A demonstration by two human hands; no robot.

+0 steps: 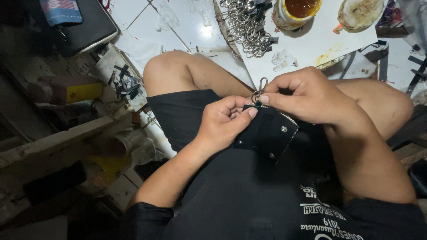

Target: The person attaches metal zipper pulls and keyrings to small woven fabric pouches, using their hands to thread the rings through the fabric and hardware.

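Black pouch (pixel 267 133) sits pinched between left hand (pixel 222 122) and right hand (pixel 307 95) fingers.

Your left hand (pixel 224 119) pinching a black studded pouch (pixel 266 134), your right hand (pixel 302 94) gripping its metal clasp (pixel 260 91), heap of clasps (pixel 247 24) beyond, glue jar (pixel 296 11) beside it

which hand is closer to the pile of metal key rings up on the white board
Right. The right hand pinches the clasp just below the pile of key rings. The left hand sits lower, gripping the black leather pouch.
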